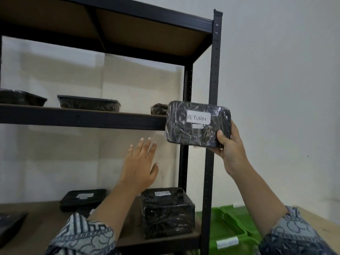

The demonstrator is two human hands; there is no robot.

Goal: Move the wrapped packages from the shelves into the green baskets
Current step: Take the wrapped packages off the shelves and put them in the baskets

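My right hand (232, 146) grips a black wrapped package (195, 133) by its right end, holding it up in front of the rack's front post; a white label on it reads RETURN. My left hand (140, 163) is raised with fingers spread, empty, below the middle shelf. Other wrapped packages lie on the middle shelf (88, 103) and the lower shelf, where a thick stack (166, 212) stands beside a flat one (82, 198). Green baskets (228, 229) sit low at the right of the rack.
The black metal rack (213, 74) has wooden boards; its upright posts stand between my two arms. A white wall runs behind and to the right. A pale tabletop (320, 225) shows under the baskets at the lower right.
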